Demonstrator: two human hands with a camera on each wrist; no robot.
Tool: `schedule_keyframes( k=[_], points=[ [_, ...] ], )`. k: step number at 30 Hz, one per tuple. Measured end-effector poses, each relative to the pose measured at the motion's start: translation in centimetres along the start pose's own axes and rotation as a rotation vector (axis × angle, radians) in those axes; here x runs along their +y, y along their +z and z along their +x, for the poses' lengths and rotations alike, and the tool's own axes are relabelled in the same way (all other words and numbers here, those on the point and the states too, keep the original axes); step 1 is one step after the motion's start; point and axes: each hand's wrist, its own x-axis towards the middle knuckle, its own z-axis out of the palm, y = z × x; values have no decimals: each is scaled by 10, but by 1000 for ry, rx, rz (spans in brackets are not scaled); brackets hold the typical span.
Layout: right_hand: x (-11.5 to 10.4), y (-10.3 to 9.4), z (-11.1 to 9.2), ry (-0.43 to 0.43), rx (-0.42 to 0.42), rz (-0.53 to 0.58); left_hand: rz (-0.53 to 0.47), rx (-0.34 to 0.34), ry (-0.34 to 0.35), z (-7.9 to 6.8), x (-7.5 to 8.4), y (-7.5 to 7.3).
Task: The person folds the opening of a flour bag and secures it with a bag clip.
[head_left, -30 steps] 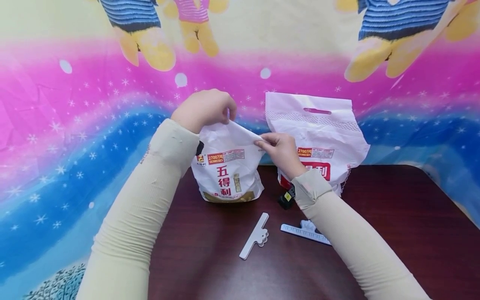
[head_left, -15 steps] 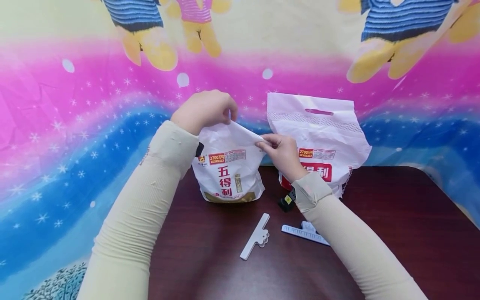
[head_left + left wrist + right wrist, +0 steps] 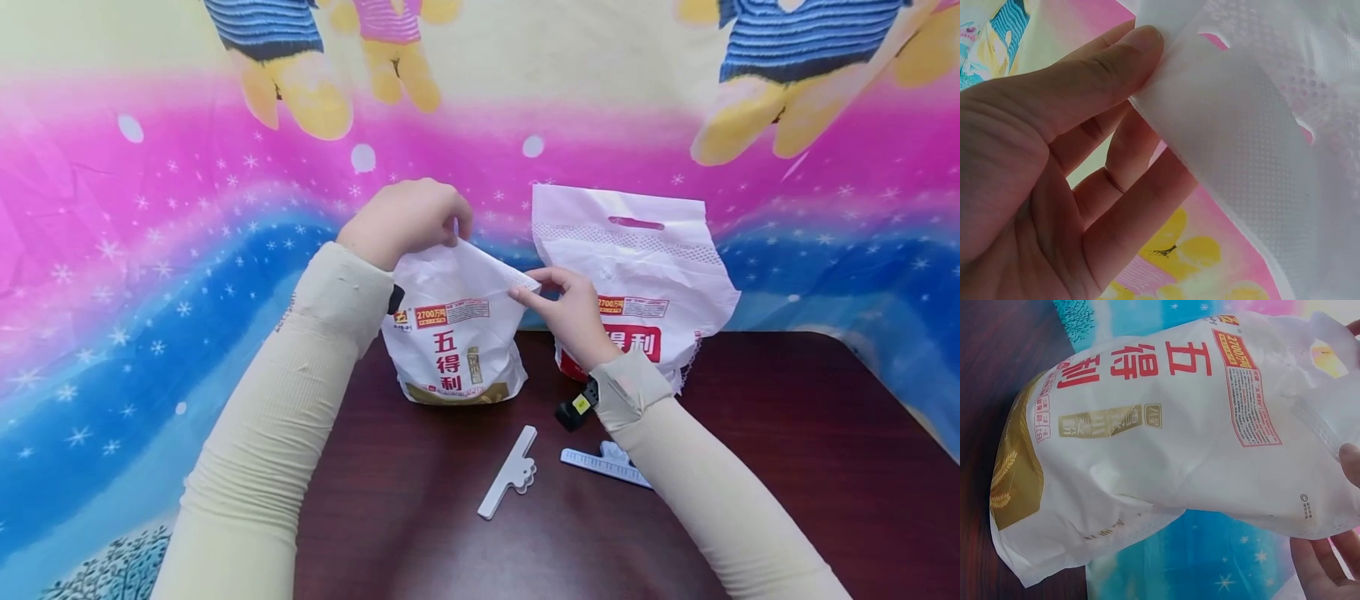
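Note:
A white flour bag [image 3: 491, 333] with red lettering and a gold base stands at the back left of the table. My left hand [image 3: 411, 215] pinches its upper left edge. In the left wrist view, the thumb [image 3: 1107, 72] presses on the white top band while the other fingers lie behind it. At the top right corner, my right hand [image 3: 568, 310] pinches the folded rim between thumb and fingers. That rim slopes down from left to right. The right wrist view shows the bag's printed front [image 3: 1172, 444] and part of the right fingers [image 3: 1322, 565] at its edge.
A second white flour bag [image 3: 637, 258] with a handle slot stands behind the right hand. Nearer lie a whitish bag clip [image 3: 512, 473] and a pale blue ruler-marked clip [image 3: 602, 467], partly behind the right sleeve. A patterned cloth [image 3: 247, 183] hangs behind the dark table [image 3: 795, 450].
My right hand has shifted slightly right at the bag's corner, with its fingers opened a little; more of the dotted band shows there. The left hand keeps its place.

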Motion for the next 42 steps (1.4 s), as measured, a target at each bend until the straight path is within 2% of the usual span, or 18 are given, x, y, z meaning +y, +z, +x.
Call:
schedule_keyframes(
  k=[15, 27, 42],
  points=[
    [-1, 4, -8, 2, 49, -1, 2, 9, 4, -1, 0, 1],
    [-4, 7, -20, -46, 120, -18, 12, 19, 11, 1, -2, 3],
    [-7, 4, -40, -1, 38, -38, -3, 19, 16, -2, -3, 3]
  ],
)
